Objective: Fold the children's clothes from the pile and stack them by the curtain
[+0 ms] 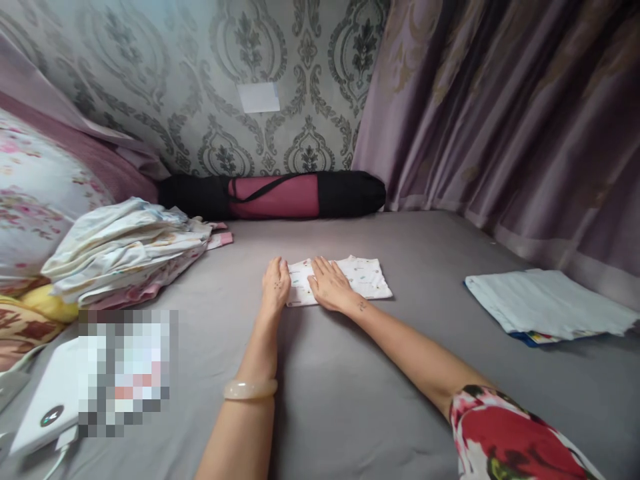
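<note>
A small white folded piece of baby clothing (367,277) with tiny coloured prints lies flat on the grey sheet in front of me. My right hand (330,285) rests palm down on its left part, fingers stretched out. Against its left edge stands my left hand (276,287), fingers extended and the thumb side nearest the cloth. Neither hand grips anything. Part of the garment is hidden beneath my right hand.
Rumpled clothes (133,247) are heaped at the left. A white power bank (60,393) with a cable lies nearer, beside a blurred-out object (140,367). Folded pale cloth (545,303) sits at right. A black and maroon roll bag (275,195) lies along the wall.
</note>
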`<state>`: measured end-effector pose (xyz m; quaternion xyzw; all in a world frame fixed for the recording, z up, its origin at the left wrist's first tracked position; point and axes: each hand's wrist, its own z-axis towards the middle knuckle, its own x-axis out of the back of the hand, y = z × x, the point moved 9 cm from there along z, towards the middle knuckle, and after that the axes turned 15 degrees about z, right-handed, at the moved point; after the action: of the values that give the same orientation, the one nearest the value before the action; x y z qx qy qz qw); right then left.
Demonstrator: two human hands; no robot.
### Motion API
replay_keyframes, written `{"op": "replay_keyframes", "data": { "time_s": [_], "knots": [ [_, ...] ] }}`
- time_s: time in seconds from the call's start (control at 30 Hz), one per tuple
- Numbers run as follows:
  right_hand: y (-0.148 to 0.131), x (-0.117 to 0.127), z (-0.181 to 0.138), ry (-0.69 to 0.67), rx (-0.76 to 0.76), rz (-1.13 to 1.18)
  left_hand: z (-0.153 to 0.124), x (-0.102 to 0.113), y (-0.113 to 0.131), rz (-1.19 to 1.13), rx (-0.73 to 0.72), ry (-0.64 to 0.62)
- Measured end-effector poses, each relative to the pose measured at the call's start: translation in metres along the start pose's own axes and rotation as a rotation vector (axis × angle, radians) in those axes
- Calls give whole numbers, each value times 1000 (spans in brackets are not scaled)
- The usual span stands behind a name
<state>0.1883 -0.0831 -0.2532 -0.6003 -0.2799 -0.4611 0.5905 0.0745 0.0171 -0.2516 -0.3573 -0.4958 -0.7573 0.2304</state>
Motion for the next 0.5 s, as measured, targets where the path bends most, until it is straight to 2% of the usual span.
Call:
{"op": "replay_keyframes", "data": {
  "time_s": [0.17, 0.33, 0.5],
  "knots": [
    [-7, -8, 4, -37, -23, -11, 4, 10, -6, -90, 10, 43],
    [-15, -11, 7, -30, 7, 3, 5, 19, -16, -148, 99, 72],
    [-23, -14, 14, -70, -6, 2, 7, 18, -29, -187, 187, 54]
  ]
}}
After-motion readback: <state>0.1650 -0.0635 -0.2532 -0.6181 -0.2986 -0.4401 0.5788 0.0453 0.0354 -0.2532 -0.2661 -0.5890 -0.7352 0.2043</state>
